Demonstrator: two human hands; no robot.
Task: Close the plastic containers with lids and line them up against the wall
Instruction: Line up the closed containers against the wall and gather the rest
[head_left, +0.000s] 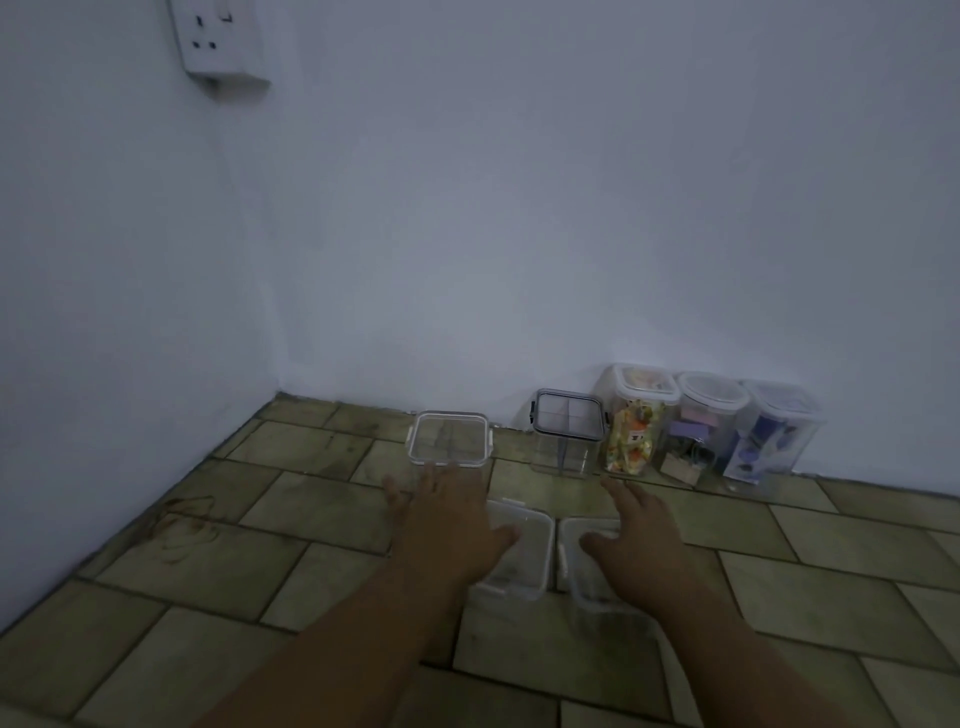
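Observation:
Several lidded plastic containers stand in a row against the back wall: a clear one with a dark-rimmed lid, one with colourful contents, one holding clips and one with purple items. A clear lidded container stands apart, left of the row and off the wall. Two clear containers sit on the floor nearer me, one on the left and one on the right. My left hand hovers open over the left one, fingers reaching toward the lone container. My right hand is open above the right one.
The floor is tan tile with a brown stain at the left. White walls meet in a corner at the back left. A white wall socket is mounted high on the left wall.

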